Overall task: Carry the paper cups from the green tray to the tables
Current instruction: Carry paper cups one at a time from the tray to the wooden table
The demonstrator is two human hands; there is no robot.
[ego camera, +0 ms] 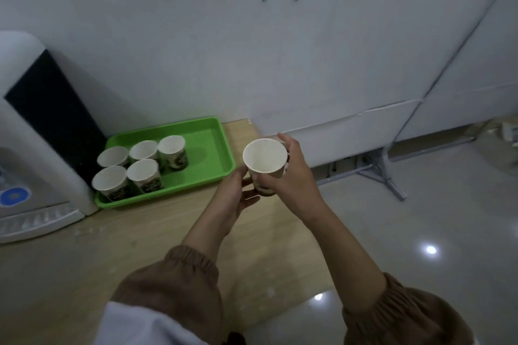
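Note:
A white paper cup (265, 159) with a dark printed band is lifted above the wooden counter's right end, empty and upright. My right hand (291, 176) grips it round its side. My left hand (234, 193) touches the cup's lower part from the left, its fingers under the base. The green tray (208, 143) lies on the counter to the left, by the wall. Several more paper cups (143, 168) stand upright in the tray's left half; the tray's right half is bare.
A white and black water dispenser (33, 126) stands at the counter's left, touching the tray. The wooden counter (140, 246) ends just right of my hands, with glossy tiled floor (420, 232) beyond. White wall panels and a metal stand foot (386, 176) are at the right.

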